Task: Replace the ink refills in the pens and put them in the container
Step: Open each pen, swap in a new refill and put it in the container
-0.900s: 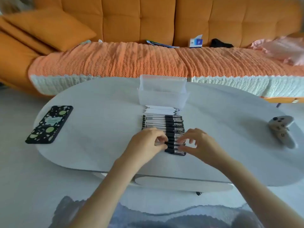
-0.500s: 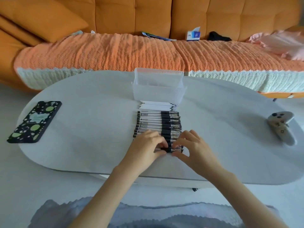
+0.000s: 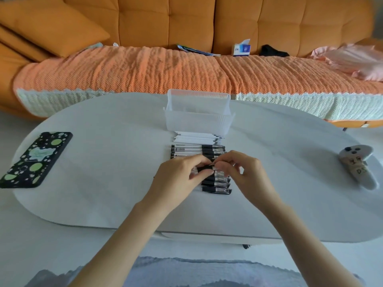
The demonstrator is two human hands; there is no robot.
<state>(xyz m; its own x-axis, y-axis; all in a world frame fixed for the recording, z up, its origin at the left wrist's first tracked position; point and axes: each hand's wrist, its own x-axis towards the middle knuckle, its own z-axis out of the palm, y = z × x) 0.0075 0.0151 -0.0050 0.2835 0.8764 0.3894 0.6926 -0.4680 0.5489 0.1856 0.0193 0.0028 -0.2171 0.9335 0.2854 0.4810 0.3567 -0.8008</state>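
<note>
Your left hand (image 3: pixel 182 179) curls round the black grip of a pen (image 3: pixel 204 169); your right hand (image 3: pixel 246 177) pinches its tip end, likely to unscrew it. Pen sits between both hands, over the pen row (image 3: pixel 217 184). Clear container (image 3: pixel 196 121) stands beyond your hands, refills (image 3: pixel 194 136) before it.

1 container (image 3: pixel 198 121), 1 phone (image 3: pixel 35 160), 1 controller (image 3: pixel 357 166); pens (image 3: pixel 216 190), refills (image 3: pixel 194 137): cnt unclear.

Person, head-camera view.
- Left grip (image 3: pixel 182 175), right grip (image 3: pixel 246 175): bare hands on bare forearms, uncovered down to the lower edge of view.
- Garment (image 3: pixel 207 270) at lap: grey-blue fabric, mottled darker and paler, with a wavy pale upper border.
</note>
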